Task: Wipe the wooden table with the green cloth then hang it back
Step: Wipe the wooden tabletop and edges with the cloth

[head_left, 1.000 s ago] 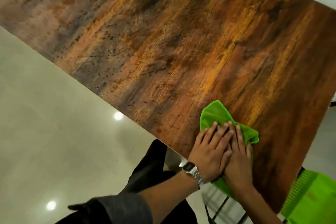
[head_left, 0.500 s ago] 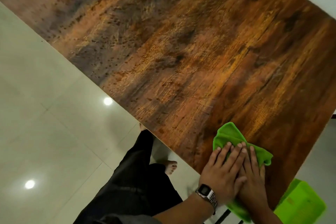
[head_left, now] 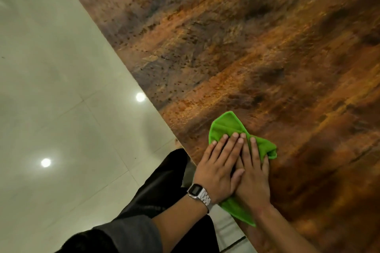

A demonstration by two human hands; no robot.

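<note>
The green cloth lies crumpled on the wooden table, close to its near edge, with one end hanging over that edge. My left hand, with a silver watch on the wrist, lies flat on the cloth with fingers spread. My right hand lies beside it, partly under the left hand's fingers, and presses flat on the same cloth. The cloth's middle is hidden under both palms.
The table edge runs diagonally from upper left to lower right. Left of it is a glossy pale tiled floor with bright lamp reflections. My dark trousers stand just beside the table edge below the hands.
The view has swung, so the table edge now runs steeper. Both hands stay pressed on the cloth, which sits nearer the table's edge; the green object at lower right is out of view.
</note>
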